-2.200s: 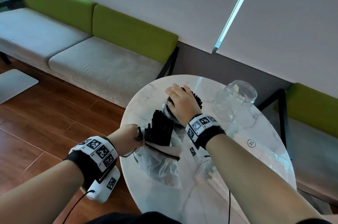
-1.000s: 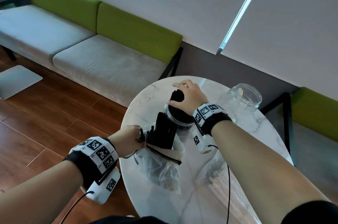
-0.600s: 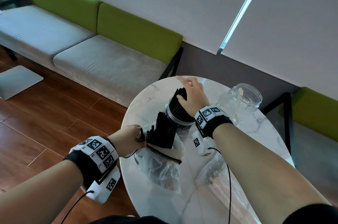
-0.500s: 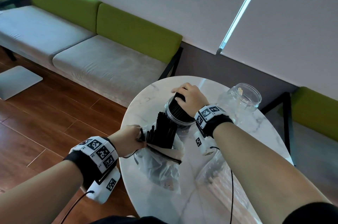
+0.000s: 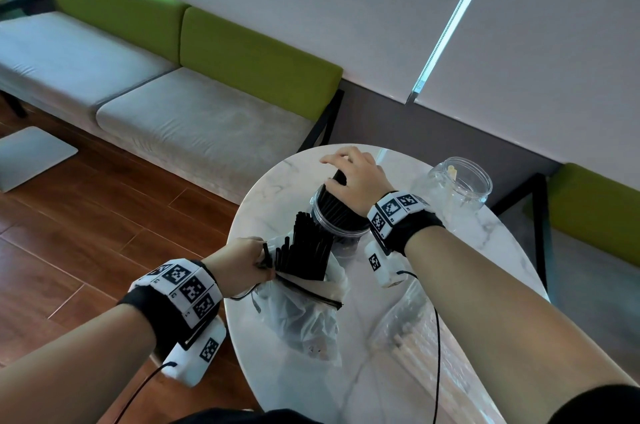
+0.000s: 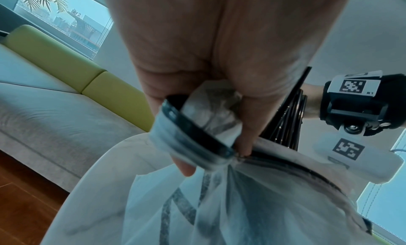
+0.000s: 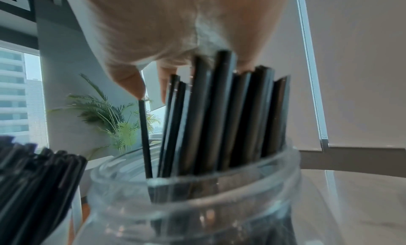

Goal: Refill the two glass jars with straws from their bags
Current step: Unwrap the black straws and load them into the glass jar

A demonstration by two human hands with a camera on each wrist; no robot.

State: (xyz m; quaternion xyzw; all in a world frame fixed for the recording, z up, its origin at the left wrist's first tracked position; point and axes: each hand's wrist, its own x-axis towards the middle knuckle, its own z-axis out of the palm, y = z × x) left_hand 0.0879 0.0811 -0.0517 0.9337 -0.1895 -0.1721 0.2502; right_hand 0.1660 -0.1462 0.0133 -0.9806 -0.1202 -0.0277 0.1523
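The right hand lies over the black straws standing in the near jar, its fingers spread and fairly straight, the fingertips touching the straw tops; it grips none of them. The jar stands near the middle of the round marble table, toward its far edge. The left hand pinches the bunched mouth of the plastic bag at the table's left edge, thumb and fingers curled tight round the crumpled film, and more black straws stick up out of that bag, leaning against the jar's near side.

The step in hand looks like settling the straws down into the jar. It should go best with a light, flat press from above, so the tall ones sink level and none bend or pop out over the rim. Holding the bag upright keeps the rest from spilling.

The second jar stands open near the far right edge, well apart from the hand, with almost nothing in it. A bag of pale straws lies flat on the near right part of the table. The bag in hand sits just at the left edge, with bare floor below, so any pull should go inward. Bare marble lies between the two jars.
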